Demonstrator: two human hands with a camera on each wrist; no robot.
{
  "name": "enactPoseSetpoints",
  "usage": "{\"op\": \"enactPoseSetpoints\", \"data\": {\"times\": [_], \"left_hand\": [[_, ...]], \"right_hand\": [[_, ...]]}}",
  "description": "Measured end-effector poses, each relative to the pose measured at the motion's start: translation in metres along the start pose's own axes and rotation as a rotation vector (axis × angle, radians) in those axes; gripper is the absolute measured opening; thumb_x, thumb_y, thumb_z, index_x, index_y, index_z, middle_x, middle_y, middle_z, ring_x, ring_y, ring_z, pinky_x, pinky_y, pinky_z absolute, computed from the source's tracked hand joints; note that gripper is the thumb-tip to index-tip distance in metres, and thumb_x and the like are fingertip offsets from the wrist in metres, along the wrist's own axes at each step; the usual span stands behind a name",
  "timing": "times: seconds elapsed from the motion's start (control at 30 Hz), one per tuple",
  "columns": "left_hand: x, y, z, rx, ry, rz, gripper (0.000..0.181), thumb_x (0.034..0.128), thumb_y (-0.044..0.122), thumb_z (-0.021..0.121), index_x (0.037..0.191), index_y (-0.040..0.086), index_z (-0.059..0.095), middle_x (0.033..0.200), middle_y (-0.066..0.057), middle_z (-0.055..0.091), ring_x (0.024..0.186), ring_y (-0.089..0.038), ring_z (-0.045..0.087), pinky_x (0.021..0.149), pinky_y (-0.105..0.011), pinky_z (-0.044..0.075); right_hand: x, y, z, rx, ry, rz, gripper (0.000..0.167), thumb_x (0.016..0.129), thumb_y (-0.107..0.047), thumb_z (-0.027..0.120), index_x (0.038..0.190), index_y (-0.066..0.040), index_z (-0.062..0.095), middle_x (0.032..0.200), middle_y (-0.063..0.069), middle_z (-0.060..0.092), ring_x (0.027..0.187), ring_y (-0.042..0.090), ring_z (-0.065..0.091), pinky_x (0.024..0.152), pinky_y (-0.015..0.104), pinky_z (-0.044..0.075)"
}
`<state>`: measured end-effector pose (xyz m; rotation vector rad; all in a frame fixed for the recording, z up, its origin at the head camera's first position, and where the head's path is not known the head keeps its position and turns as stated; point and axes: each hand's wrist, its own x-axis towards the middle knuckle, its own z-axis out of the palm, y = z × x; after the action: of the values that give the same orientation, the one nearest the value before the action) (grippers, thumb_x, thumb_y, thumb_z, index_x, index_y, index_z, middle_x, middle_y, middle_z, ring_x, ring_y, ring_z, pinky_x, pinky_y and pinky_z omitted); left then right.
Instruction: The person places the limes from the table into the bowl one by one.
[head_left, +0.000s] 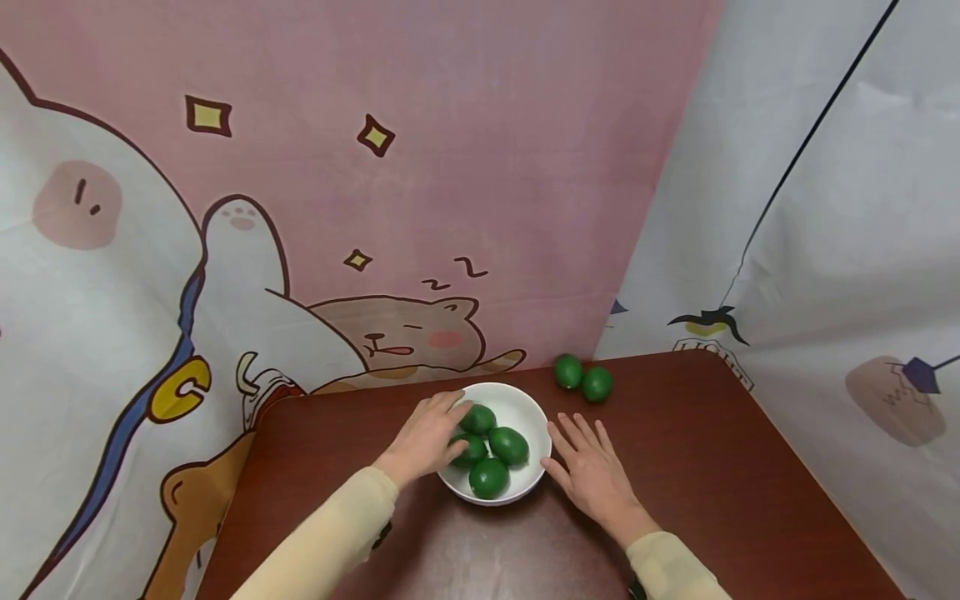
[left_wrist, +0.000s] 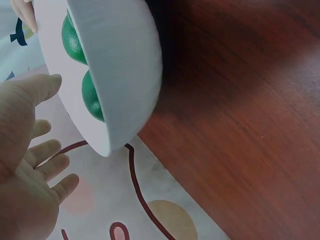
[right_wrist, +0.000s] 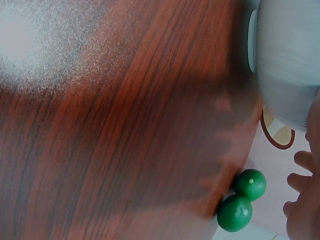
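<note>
A white bowl (head_left: 527,414) stands on the dark red-brown table, with several green limes (head_left: 508,447) inside it. Over the bowl's left rim reaches my left hand (head_left: 426,437), its fingers loosely spread above the fruit and holding nothing. In the left wrist view that hand (left_wrist: 30,150) is beside the bowl (left_wrist: 120,70), thumb and fingers apart. At the bowl's right side is my right hand (head_left: 596,475), fingers extended, fingertips close to the rim; whether they touch it I cannot tell. Part of this hand (right_wrist: 305,185) shows at the right wrist view's edge, by the bowl (right_wrist: 287,60).
Two more green limes (head_left: 582,380) lie side by side near the table's back edge, right of the bowl. A cartoon-printed cloth (head_left: 480,183) hangs behind the table (head_left: 720,467), and a pale one (head_left: 840,250) hangs along the right.
</note>
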<state>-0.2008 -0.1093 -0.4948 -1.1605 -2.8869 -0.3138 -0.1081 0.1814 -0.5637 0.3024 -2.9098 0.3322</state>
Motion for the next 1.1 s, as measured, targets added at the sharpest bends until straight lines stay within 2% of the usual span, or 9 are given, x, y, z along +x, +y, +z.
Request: {"op": "enactPoseSetpoints", "data": {"times": [0.2,0.47,0.67,1.1], "left_hand": [[-0.008,-0.008,0.003,-0.036,0.075,-0.019,0.063,0.0902,0.027,0.081,0.143,0.003,0.057,0.154,-0.021,0.049,0.141,-0.037,0.046,0.113,-0.056,0.039],[-0.021,-0.016,0.010,-0.055,0.149,-0.052,0.073,0.0899,0.034,0.081,0.149,0.002,0.052,0.158,-0.019,0.043,0.143,-0.039,0.044,0.114,-0.058,0.037],[-0.029,-0.019,0.013,-0.052,0.204,-0.069,0.073,0.0893,0.035,0.081,0.149,0.003,0.053,0.159,-0.020,0.042,0.143,-0.041,0.044,0.113,-0.059,0.038],[-0.043,-0.024,0.026,-0.059,0.195,-0.161,0.076,0.0955,0.044,0.071,0.155,0.006,0.045,0.165,-0.019,0.034,0.149,-0.040,0.036,0.118,-0.059,0.033]], "right_hand": [[0.000,0.000,0.000,0.000,0.005,-0.001,0.063,0.101,-0.049,0.061,0.152,-0.014,0.053,0.159,0.014,0.046,0.150,0.038,0.036,0.124,0.059,0.016],[0.000,0.000,0.000,0.000,-0.001,0.002,0.063,0.101,-0.049,0.061,0.153,-0.014,0.053,0.159,0.014,0.046,0.151,0.038,0.036,0.125,0.058,0.014],[0.000,0.000,0.000,-0.011,0.010,-0.009,0.063,0.101,-0.049,0.061,0.152,-0.014,0.053,0.159,0.014,0.046,0.150,0.038,0.036,0.124,0.059,0.018],[0.001,0.000,0.000,-0.029,0.031,-0.021,0.063,0.100,-0.049,0.063,0.151,-0.013,0.055,0.157,0.014,0.048,0.150,0.038,0.038,0.123,0.059,0.021]]}}
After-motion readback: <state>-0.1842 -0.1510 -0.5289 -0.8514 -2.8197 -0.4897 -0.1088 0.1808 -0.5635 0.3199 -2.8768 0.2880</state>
